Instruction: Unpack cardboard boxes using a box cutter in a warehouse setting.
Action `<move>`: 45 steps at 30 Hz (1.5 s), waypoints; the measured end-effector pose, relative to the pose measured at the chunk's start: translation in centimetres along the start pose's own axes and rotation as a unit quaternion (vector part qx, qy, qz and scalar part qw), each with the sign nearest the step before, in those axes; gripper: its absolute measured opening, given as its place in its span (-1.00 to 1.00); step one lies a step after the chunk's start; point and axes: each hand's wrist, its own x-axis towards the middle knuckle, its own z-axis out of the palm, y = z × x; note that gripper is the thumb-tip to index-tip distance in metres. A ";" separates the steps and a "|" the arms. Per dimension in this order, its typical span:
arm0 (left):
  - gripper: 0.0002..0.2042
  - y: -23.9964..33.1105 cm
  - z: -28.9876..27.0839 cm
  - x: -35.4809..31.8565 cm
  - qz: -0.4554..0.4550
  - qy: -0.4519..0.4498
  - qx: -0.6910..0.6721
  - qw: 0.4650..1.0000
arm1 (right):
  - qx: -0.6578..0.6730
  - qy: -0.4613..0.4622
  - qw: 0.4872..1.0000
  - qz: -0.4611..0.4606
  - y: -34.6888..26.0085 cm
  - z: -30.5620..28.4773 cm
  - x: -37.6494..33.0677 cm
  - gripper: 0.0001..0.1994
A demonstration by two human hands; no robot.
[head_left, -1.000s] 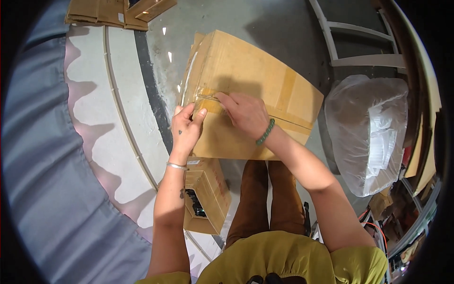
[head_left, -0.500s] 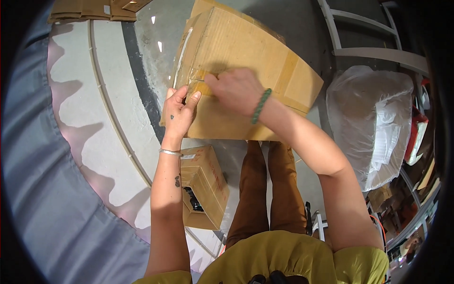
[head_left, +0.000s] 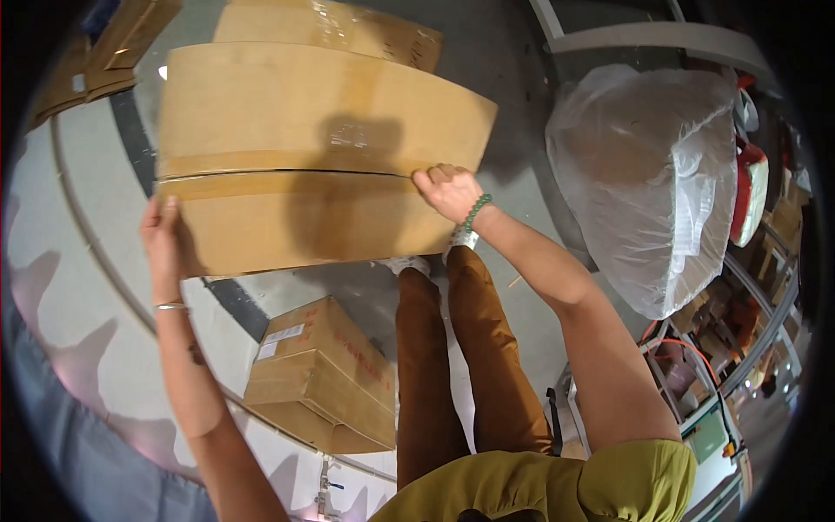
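On carton (head_left: 243,104), right grip (head_left: 451,193) curled, hold unclear; left grip (head_left: 163,244), partly hidden, clasps it.

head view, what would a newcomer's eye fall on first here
The large cardboard box left of centre, a dark seam running across it, with the left hand at its left edge and the right hand near the seam's right end. Next, the big translucent plastic bag at the right. Then the smaller carton below, left of the person's legs.
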 end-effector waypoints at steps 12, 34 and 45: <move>-0.36 -5.0 -3.6 8.6 -0.110 0.166 0.343 0.918 | -0.046 -0.113 0.975 0.184 5.7 -0.8 -11.1 -0.94; -0.61 -5.9 -5.0 8.8 -0.135 0.161 0.267 0.941 | 0.327 -0.216 0.855 0.340 0.9 2.7 -11.6 -0.83; -0.57 -8.5 -10.7 11.3 -0.182 0.138 0.279 0.933 | 0.376 -0.282 0.833 0.292 -4.2 5.1 -16.8 -0.82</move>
